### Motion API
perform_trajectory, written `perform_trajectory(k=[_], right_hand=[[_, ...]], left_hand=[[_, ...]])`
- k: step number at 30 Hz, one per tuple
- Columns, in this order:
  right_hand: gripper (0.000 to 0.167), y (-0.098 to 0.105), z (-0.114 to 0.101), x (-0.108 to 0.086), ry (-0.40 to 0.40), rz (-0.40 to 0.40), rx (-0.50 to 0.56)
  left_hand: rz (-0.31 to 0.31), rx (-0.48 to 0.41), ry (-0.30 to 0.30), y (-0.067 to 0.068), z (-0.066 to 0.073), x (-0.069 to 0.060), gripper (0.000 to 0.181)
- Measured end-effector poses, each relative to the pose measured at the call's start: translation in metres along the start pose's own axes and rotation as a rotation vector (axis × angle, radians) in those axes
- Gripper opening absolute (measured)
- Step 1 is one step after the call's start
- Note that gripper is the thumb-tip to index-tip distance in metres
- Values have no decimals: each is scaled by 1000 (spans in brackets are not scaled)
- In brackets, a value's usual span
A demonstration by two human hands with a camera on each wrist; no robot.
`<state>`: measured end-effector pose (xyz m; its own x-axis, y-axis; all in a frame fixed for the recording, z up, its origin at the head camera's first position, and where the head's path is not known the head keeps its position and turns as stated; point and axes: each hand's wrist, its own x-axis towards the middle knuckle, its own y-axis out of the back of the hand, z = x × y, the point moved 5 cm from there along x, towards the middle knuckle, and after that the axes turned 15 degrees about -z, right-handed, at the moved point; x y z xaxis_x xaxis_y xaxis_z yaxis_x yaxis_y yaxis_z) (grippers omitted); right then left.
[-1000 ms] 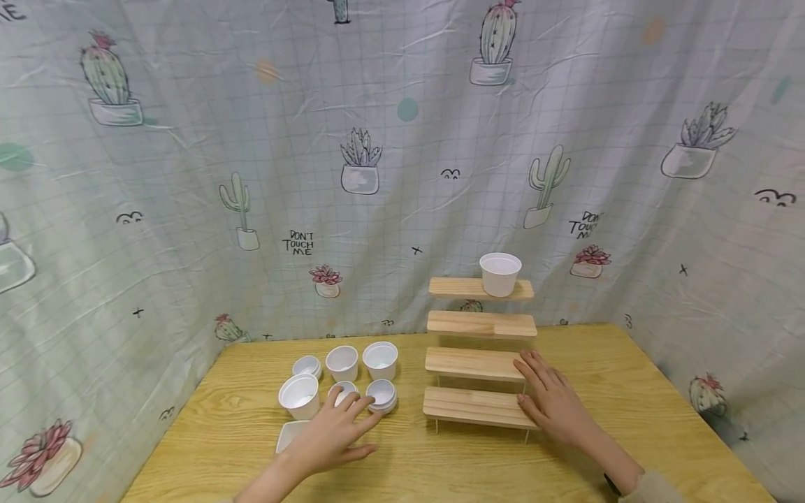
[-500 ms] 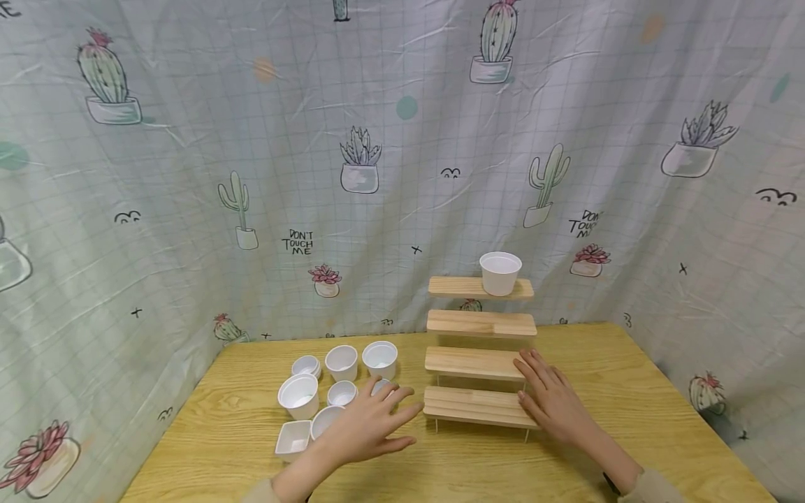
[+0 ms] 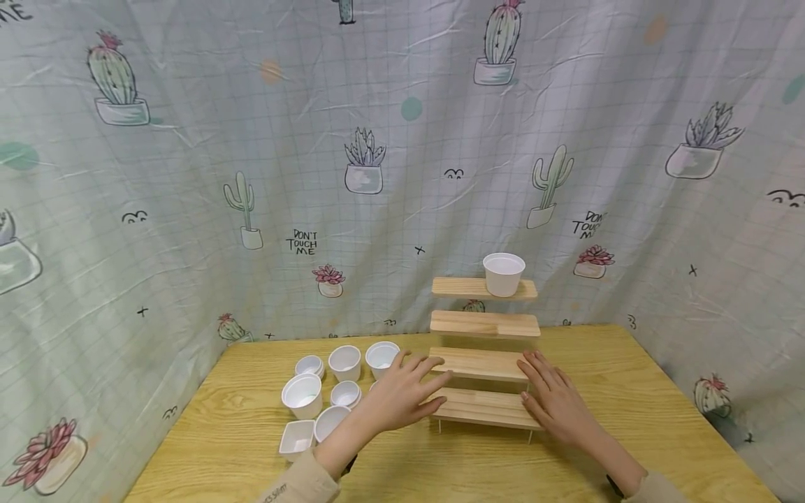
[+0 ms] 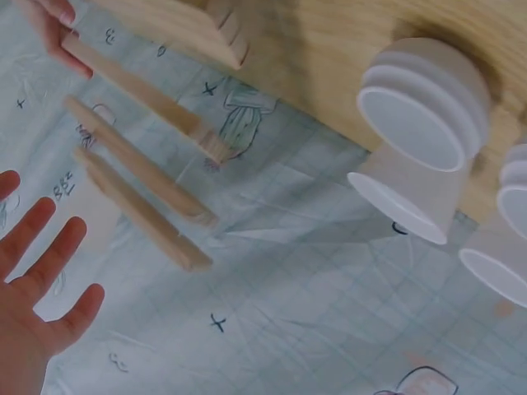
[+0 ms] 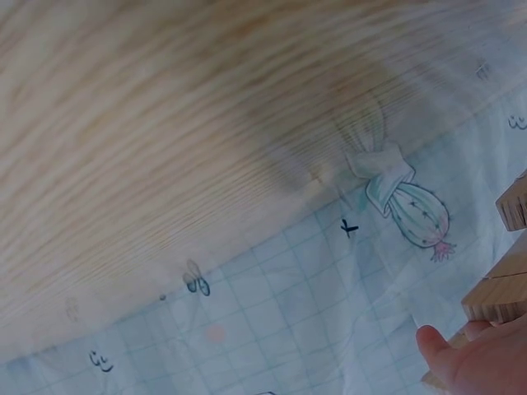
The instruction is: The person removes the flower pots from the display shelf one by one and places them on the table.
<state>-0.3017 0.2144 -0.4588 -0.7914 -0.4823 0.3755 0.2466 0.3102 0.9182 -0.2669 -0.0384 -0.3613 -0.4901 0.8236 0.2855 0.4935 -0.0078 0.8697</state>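
Observation:
A wooden shelf stand with several steps (image 3: 484, 323) stands right of centre on the table. On its top step is a white tub (image 3: 503, 274). My left hand (image 3: 401, 393) hovers at the left end of the lower two steps, its fingers spread; the left wrist view shows the same hand (image 4: 37, 300) holding nothing and apart from the planks. At the stand's right end, my right hand (image 3: 556, 404) rests with extended fingers on the second step from the bottom and thumb by the lowest step. The right wrist view catches only part of that hand (image 5: 486, 360) against the plank ends.
Left of the stand are several white round tubs and small bowls, among them a tub (image 3: 302, 395), a stacked bowl (image 3: 346, 393) and a square dish (image 3: 297, 438). A cactus-print curtain (image 3: 377, 230) hangs behind the wooden table (image 3: 207, 447).
My left hand has moved right, from above the small white bowls to the stand's left end, uncovering the square dish and a round bowl. The right hand stays in place.

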Motion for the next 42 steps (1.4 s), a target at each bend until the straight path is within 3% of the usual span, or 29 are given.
perform_trajectory(k=[6,12,17,28,32,42], right_hand=[[58,-1,0,0,0,7,-1],[58,0,-1,0,-10,6,-4],[58,1,0,1,-5,6,4],[60,-2,1,0,-1,1,7],[60,-1,1,0,5,7,13],[61,-1,2,1,9,6,13]], left_hand=[[82,-46,17,8,-8,24,33],[57,-54,38,7,-16,47,31],[81,-83,57,8,-21,69,34],[59,-31,136,8,-32,119,38],[20,-39,163,12,-35,137,39],[-158,-78,231,13,-41,174,47]])
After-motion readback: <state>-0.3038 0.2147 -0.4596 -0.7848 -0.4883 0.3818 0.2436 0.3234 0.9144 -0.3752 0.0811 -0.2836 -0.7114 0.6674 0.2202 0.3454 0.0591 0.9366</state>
